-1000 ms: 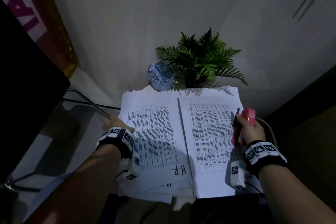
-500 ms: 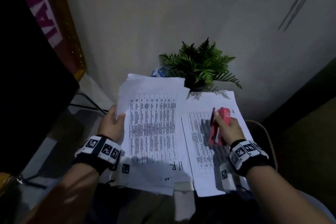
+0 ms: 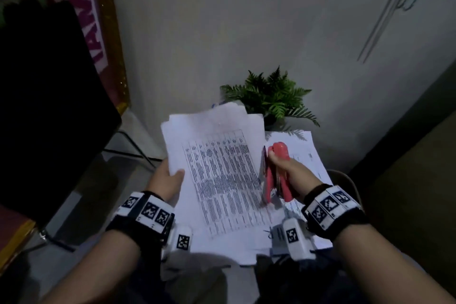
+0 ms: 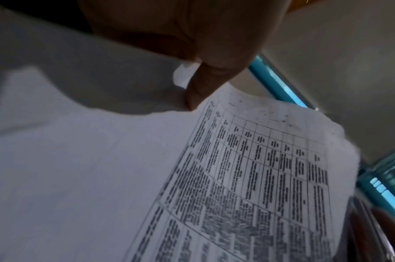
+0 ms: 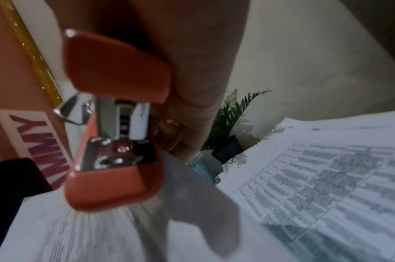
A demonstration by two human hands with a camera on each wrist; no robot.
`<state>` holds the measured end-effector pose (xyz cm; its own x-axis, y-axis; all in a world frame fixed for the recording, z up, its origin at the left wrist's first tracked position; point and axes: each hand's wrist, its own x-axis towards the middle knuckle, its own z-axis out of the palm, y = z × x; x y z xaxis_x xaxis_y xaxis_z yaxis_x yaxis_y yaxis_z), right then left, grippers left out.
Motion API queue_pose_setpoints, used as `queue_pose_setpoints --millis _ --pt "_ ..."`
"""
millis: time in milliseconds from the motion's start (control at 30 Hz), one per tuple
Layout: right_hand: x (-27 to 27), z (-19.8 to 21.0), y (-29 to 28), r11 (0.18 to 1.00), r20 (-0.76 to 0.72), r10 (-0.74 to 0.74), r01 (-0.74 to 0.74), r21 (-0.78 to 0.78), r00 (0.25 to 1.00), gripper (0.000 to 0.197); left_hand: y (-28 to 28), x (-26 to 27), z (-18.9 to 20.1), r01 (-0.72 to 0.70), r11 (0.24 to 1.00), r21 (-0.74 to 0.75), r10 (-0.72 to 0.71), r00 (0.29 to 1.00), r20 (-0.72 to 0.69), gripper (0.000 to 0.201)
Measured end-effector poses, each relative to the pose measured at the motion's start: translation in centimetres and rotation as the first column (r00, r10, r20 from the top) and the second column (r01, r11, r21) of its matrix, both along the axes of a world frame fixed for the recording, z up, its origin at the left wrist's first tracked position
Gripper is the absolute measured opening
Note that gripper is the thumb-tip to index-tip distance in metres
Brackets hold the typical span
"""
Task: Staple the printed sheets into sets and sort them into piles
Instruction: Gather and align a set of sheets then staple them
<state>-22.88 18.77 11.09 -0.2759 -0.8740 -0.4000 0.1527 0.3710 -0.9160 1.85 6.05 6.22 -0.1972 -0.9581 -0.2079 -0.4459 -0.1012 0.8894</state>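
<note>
Lifted clear of the lower papers since a second earlier, the set of printed sheets (image 3: 217,170) now stood tilted up in front of the person, where before it had lain flat on the left pile. Its left edge was pinched by the left hand (image 3: 167,181), thumb on the printed face and fingers curled behind. The right hand (image 3: 291,173) had swung in from the right-hand pile (image 3: 308,153) and was wrapped around the red stapler (image 3: 277,175), now just beside the set's right edge. By my judgement the set was gathered and about to be stapled, with no staple yet driven.

Whether the stapler's mouth already straddled the paper could not be told; the right wrist view was blurred there. A grey pen-like object held alongside the stapler was hard to identify. Loose sheets (image 3: 222,249) underneath were partly hidden by both wrists, and the fern (image 3: 271,96) behind was half covered by the raised pages.
</note>
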Motion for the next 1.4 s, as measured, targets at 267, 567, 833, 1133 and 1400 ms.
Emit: queue_pose_setpoints --millis 267,567,833,1133,1400 --pt "-2.9 -1.6 -3.0 0.943 -0.304 -0.184 0.256 0.214 0.935 0.050 1.7 -4.1 -4.6 0.063 0.980 0.191 -0.154 0.843 0.515 0.034" --pt "0.7 -6.7 -8.3 0.885 -0.484 0.199 0.055 0.462 0.852 0.056 -1.0 -5.3 -5.8 0.170 0.978 0.122 -0.200 0.581 0.789 0.105" --pt "3.0 -10.9 -11.4 0.799 -0.646 0.555 -0.119 0.589 0.524 0.046 -3.2 -9.0 -8.8 0.621 0.728 0.291 -0.546 0.269 0.793 0.067" --pt "3.1 -13.4 -14.0 0.825 -0.719 0.532 -0.085 0.558 0.446 0.043 -5.1 -8.9 -8.8 0.704 0.695 0.143 -0.494 0.324 0.807 0.077" --pt "3.3 -13.8 -15.7 0.820 -0.727 0.544 -0.082 0.567 0.418 0.044 -6.0 -8.5 -8.5 0.726 0.660 0.195 -0.553 0.293 0.780 0.083"
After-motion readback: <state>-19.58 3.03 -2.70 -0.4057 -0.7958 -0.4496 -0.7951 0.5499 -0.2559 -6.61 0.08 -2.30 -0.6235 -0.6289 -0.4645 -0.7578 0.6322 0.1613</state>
